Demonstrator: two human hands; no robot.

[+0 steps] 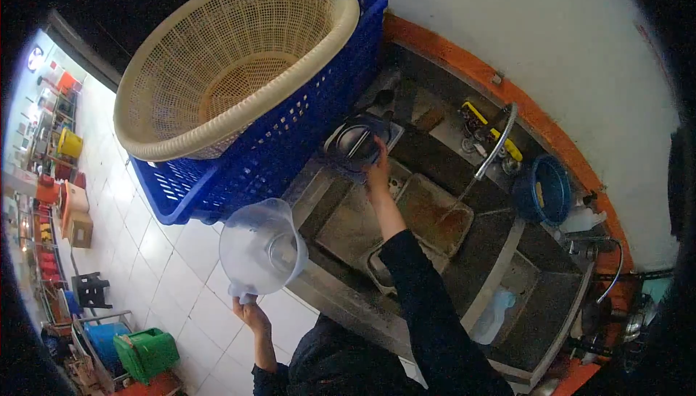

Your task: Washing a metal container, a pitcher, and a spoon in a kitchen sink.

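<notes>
My left hand (pixel 253 317) grips the handle of a translucent plastic pitcher (pixel 261 249), held over the tiled floor beside the sink. The pitcher's mouth faces up and it looks empty. My right hand (pixel 379 170) is at the edge of a dark round vessel or lid (pixel 353 143) at the sink's far left corner; whether the fingers grip it is unclear. Below that arm, metal trays (pixel 437 214) lie in the steel sink (pixel 348 301). A thin stream of water runs from a flexible faucet (pixel 497 143) into one tray.
A beige woven-pattern plastic basket (pixel 185 146) rests on a blue perforated crate (pixel 283 135) at upper left. A blue basin (pixel 544 189) and a yellow-handled item (pixel 508 146) lie along the sink's back ledge. A translucent plastic container (pixel 495 314) lies in the right basin.
</notes>
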